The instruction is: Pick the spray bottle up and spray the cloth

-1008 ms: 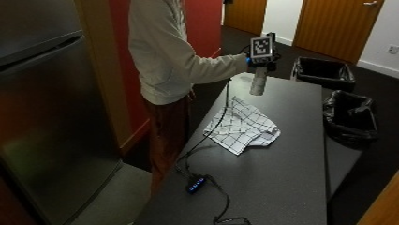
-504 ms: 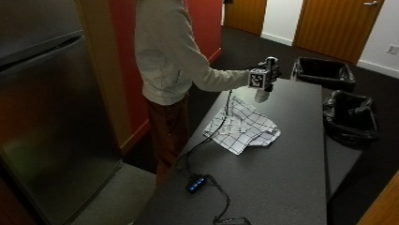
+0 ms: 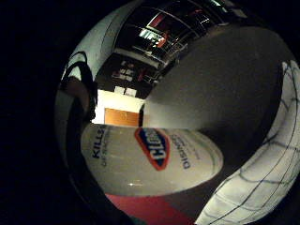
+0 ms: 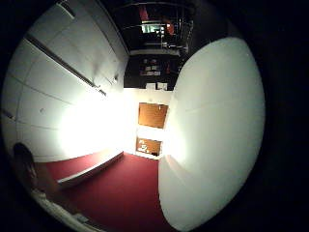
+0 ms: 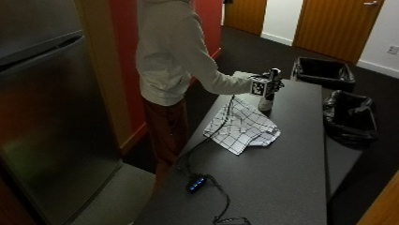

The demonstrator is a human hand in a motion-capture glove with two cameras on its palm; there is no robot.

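- The spray bottle (image 5: 267, 99) stands upright in the outside view, long axis vertical, its base at or just above the table (image 5: 293, 154) past the far edge of the cloth (image 5: 241, 125); I cannot tell whether it touches the surface.
- Which way the nozzle faces is hidden behind the right hand (image 5: 269, 83) (the head of the bottle is covered), so its aim cannot be read.
- The right hand sits at the bottle's neck and appears closed around it; the little-finger palm view shows the labelled body close against the palm, with the checked cloth beside it.
- Risk, as I judge it: if the nozzle points away from the cloth, the spray lands on the table instead.
- A second risk: squeezing the trigger while the bottle is tilted or half lifted could let it slip or tip.
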